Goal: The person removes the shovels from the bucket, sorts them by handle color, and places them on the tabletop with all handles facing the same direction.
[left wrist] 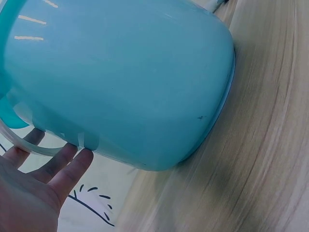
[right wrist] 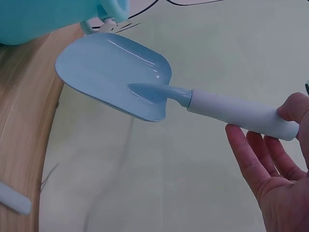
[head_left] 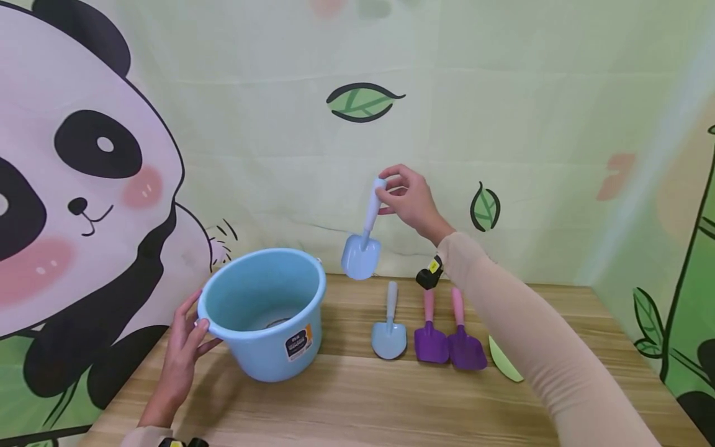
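Note:
My right hand holds a small light-blue shovel up off the table, pinching the upper end of its pale handle between thumb and fingers. The shovel's blade hangs downward, to the right of and above the rim of a light-blue bucket. At the bucket's left side is my left hand, its thumb by the rim. In the left wrist view, spread, fairly straight fingers touch the bucket's outer wall beside the pale carrying handle. Something dark, unclear in kind, shows on the bucket's floor.
On the wooden table, a second light-blue shovel lies right of the bucket. Two purple shovels with pink handles follow, then a light-green blade partly hidden by my right sleeve. A panda-printed cloth hangs behind.

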Tool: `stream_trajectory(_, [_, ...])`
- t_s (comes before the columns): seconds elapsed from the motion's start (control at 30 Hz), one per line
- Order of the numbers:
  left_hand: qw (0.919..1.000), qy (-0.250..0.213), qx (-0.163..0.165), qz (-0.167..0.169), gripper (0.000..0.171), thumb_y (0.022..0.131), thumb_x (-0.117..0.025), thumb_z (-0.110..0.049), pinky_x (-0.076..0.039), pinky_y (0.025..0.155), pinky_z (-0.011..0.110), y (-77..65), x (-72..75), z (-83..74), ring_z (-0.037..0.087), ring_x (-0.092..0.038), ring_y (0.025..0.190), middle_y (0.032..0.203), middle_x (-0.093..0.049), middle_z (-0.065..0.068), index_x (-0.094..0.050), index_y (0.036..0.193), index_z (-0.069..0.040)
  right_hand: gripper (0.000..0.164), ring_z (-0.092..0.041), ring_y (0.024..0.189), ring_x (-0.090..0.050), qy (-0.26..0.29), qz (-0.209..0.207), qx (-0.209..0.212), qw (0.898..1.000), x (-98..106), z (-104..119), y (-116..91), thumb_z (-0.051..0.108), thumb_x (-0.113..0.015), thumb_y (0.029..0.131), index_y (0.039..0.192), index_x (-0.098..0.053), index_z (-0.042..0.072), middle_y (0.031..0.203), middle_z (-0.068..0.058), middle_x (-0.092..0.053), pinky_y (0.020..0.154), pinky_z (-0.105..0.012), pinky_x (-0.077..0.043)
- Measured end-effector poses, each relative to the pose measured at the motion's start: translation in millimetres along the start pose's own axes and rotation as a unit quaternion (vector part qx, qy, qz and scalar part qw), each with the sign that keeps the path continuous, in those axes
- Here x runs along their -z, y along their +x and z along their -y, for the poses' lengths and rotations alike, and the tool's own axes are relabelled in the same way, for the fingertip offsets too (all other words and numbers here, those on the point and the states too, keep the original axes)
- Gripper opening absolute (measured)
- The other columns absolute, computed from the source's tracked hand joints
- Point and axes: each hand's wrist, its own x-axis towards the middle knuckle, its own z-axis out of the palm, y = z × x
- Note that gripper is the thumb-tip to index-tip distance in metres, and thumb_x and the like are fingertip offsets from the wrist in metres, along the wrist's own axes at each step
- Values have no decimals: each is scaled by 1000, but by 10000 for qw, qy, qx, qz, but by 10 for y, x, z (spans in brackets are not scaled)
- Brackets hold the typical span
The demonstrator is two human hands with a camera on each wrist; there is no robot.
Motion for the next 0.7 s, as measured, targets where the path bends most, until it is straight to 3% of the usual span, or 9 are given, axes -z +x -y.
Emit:
stream_trajectory(0.4, [10000, 17, 36, -13, 56, 110, -42, -24, -57, 84, 25, 1, -2, 0, 7, -47, 131, 161, -30, 15, -23, 162, -26, 26, -34, 94, -68, 219, -35, -280, 9994, -81, -262, -56, 7, -70, 97, 121, -61, 6, 109, -19, -62, 81, -60, -58])
stream_trajectory(0.7, [10000, 37, 15, -17, 57, 110, -42, -24, -58, 84, 26, 4, 5, 4, 9, -46, 132, 161, -31, 13, -21, 163, -20, 27, -32, 95, -68, 185, 67, -545, 9983, -208, -503, -156, 9, -71, 97, 123, -61, 7, 113, -20, -61, 79, -54, -61])
